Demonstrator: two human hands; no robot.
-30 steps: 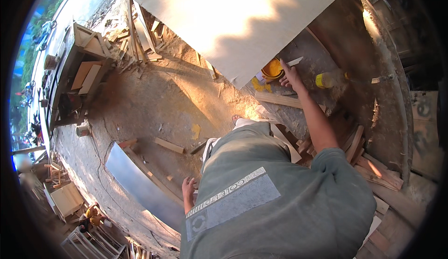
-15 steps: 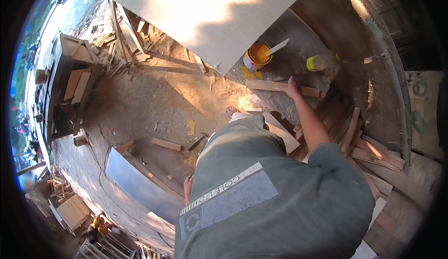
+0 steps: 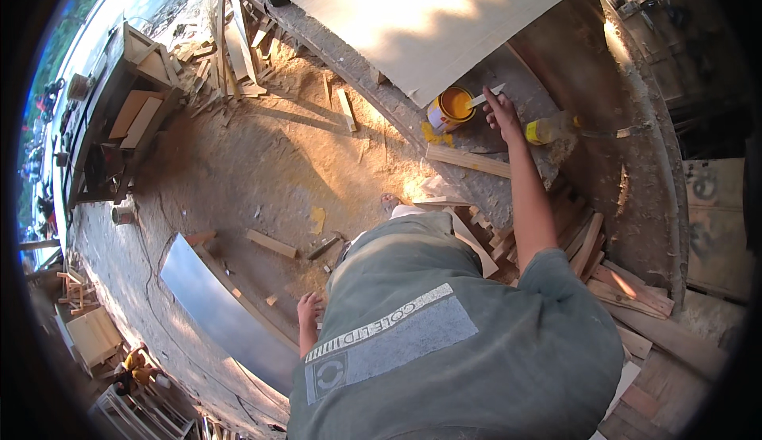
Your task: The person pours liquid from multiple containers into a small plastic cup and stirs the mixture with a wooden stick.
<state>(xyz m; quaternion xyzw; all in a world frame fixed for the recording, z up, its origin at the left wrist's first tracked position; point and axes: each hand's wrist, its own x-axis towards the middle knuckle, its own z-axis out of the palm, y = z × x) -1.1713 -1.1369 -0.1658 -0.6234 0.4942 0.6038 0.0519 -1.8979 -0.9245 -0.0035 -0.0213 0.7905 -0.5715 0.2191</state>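
My right hand [image 3: 502, 113] reaches out over the dusty workbench [image 3: 548, 59] and grips the end of a pale flat stick [image 3: 482, 96]. The stick's other end rests in an open can of yellow liquid [image 3: 451, 107]. A yellow plastic bottle [image 3: 548, 129] lies just right of that hand. My left hand [image 3: 308, 311] hangs beside my hip with loose fingers and nothing in it, above a grey metal sheet [image 3: 222, 313] on the ground.
A large pale board [image 3: 413, 11] leans over the bench. A wooden plank [image 3: 468, 161] lies below the can. Offcuts [image 3: 595, 257] pile up at the right, and scrap wood [image 3: 270, 243] is scattered on the sawdust floor. A wooden cabinet frame [image 3: 127, 115] stands at the left.
My right hand has lifted off the plank and moved up to the stick in the can. The view has shifted, and my left hand stays hanging at my side.
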